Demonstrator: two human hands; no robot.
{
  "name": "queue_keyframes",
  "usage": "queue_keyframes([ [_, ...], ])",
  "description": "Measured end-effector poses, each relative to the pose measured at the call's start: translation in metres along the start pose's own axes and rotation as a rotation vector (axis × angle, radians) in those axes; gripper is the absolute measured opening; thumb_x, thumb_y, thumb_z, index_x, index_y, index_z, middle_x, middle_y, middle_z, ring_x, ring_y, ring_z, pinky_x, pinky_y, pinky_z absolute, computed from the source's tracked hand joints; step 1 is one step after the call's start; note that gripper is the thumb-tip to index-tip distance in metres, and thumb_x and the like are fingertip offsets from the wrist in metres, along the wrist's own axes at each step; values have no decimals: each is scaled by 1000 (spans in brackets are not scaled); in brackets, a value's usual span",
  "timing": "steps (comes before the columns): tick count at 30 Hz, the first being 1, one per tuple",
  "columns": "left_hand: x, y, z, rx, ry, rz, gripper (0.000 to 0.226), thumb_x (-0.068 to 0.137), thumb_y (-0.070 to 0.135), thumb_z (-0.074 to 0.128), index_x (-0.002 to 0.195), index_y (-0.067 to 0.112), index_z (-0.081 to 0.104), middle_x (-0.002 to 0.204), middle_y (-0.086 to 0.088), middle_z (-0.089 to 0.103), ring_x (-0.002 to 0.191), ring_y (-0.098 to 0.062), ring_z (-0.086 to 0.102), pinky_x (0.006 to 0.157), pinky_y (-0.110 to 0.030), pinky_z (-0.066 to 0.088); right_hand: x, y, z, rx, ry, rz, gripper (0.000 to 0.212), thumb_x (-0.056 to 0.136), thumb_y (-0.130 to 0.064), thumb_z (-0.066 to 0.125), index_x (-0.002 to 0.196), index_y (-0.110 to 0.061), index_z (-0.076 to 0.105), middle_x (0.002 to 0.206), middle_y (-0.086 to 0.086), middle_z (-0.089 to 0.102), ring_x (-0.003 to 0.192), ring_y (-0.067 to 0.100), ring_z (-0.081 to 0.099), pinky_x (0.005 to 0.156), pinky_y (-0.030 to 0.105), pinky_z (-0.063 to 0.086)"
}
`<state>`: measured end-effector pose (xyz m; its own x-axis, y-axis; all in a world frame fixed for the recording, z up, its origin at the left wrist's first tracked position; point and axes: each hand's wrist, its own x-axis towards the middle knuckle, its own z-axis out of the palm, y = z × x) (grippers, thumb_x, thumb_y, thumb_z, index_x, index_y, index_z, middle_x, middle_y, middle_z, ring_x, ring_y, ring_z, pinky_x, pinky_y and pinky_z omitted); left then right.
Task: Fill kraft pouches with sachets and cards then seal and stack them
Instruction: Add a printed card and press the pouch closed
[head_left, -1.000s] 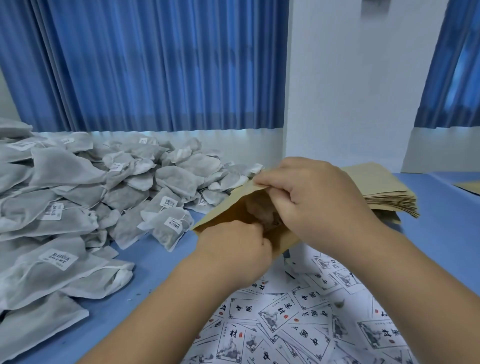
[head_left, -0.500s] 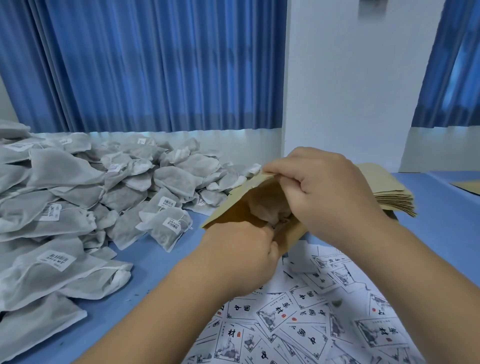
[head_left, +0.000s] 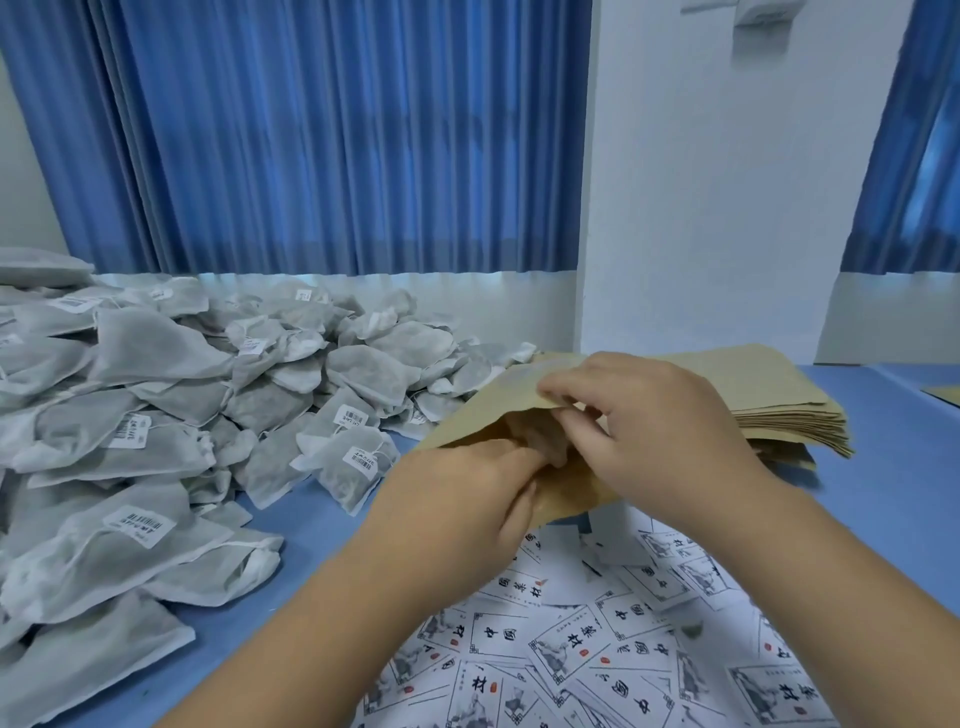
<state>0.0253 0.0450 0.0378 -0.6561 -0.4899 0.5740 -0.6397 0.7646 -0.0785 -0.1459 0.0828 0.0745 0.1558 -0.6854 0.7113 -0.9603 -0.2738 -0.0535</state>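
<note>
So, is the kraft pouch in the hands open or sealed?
The pouch is open: right hand pinches its upper lip, left hand grips the lower one; its inside shows.

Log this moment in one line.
phase: filling; kraft pouch: mouth held open; left hand: grips lower edge; right hand: pinches upper edge

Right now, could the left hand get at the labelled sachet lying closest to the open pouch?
Likely yes, once it lets go. The left hand grips the kraft pouch by its near lip, but the sachet lies uncovered just to its left, with only bare blue table between.
</note>
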Motion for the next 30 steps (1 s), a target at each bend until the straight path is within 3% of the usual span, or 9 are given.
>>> queue_keyframes([
  [2,-10,-3,-2,-62,181,49,21,93,28,47,109,26,62,93,7,65,76,-18,62,53,-32,49,-1,0,1,29,6,-38,15,84,-25,55,89,-26,70,83,-9,65,80,17,61,63,38,51],
  [4,-14,-10,0,-70,341,19,26,87,23,63,112,21,55,98,-4,62,83,-24,59,62,-35,51,-2,-1,1,51,-4,-79,21,83,-27,51,90,-26,71,83,-8,67,79,18,63,62,39,52],
  [8,-15,-21,-3,-36,262,-163,62,74,17,79,131,14,55,111,-12,60,95,-32,58,80,-43,46,0,-5,-8,105,-24,-147,21,84,-26,57,96,-26,75,85,-10,69,76,15,63,63,36,52],
  [12,-17,-28,-16,-142,181,-150,67,76,-2,63,138,22,52,111,-6,61,96,-29,57,82,-41,46,4,-7,-31,202,3,-144,17,84,-30,61,93,-27,75,82,-19,66,72,1,57,65,23,46],
  [15,-19,-29,-25,-304,173,-144,71,81,-6,52,139,36,48,116,9,57,101,-11,51,85,-18,40,-6,-7,-43,238,-15,-118,12,88,-32,64,93,-28,75,83,-19,67,81,2,60,68,24,46],
  [17,-25,-27,-28,-359,135,-90,69,81,-7,50,134,37,53,120,19,51,105,0,47,84,-4,32,-21,-10,-46,208,-17,-147,12,90,-28,64,95,-24,75,85,-16,67,79,3,61,68,31,50],
  [22,-59,-14,-15,-374,-75,-28,56,75,28,42,127,48,41,138,26,33,122,1,38,96,-14,29,-74,-13,-39,44,-69,-299,18,91,-23,59,101,-16,72,94,-5,67,78,14,64,58,36,52],
  [25,-68,10,4,-323,-106,-110,55,81,54,46,133,41,32,140,18,29,124,-9,42,100,-30,38,-101,-15,-29,38,-97,-287,21,93,-24,54,103,-16,71,97,-4,65,77,14,63,56,30,50],
  [30,-67,34,27,-187,-130,-233,72,83,59,53,136,40,7,141,12,23,126,-15,36,101,-38,36,-117,-18,-18,0,-99,-292,20,95,-23,53,100,-16,70,97,-3,66,77,17,62,56,31,50],
])
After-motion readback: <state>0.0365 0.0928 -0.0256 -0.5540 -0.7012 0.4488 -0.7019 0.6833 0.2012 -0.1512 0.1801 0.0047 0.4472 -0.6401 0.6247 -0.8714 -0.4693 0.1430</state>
